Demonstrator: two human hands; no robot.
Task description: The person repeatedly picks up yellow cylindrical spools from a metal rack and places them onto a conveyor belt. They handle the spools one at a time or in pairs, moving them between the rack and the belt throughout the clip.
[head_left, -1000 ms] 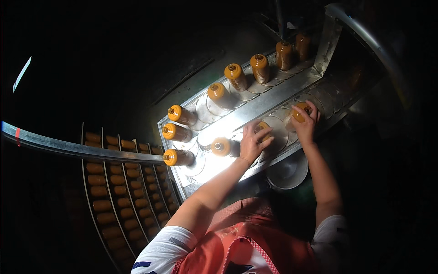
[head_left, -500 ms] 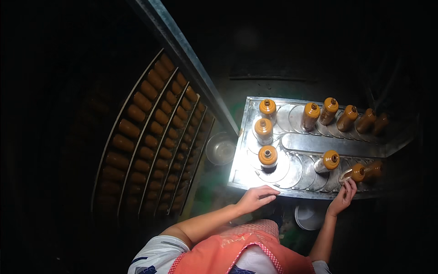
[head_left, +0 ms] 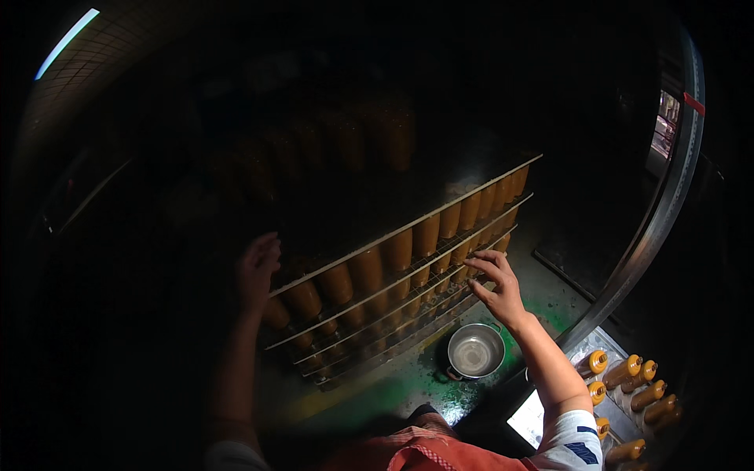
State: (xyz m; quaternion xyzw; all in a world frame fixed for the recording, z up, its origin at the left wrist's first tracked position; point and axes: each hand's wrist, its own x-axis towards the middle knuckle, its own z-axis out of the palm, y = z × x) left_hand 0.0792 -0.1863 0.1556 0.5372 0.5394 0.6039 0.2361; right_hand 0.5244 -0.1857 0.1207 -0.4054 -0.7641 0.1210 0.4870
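Our right hand (head_left: 499,286) and left hand (head_left: 258,271), fingers spread and empty, reach the racked orange bottles (head_left: 397,251) mid-frame; likely rigid, smooth, heavy — grip their bodies.

Orange-filled bottles (head_left: 397,251) lie in rows on tiered wire racks (head_left: 408,228).

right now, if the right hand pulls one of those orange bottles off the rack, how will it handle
The bottles look full of orange liquid, so probably heavy for their size. They are round, so one may roll if laid down. The right hand reaches with spread fingers; a smooth side could be slippery.
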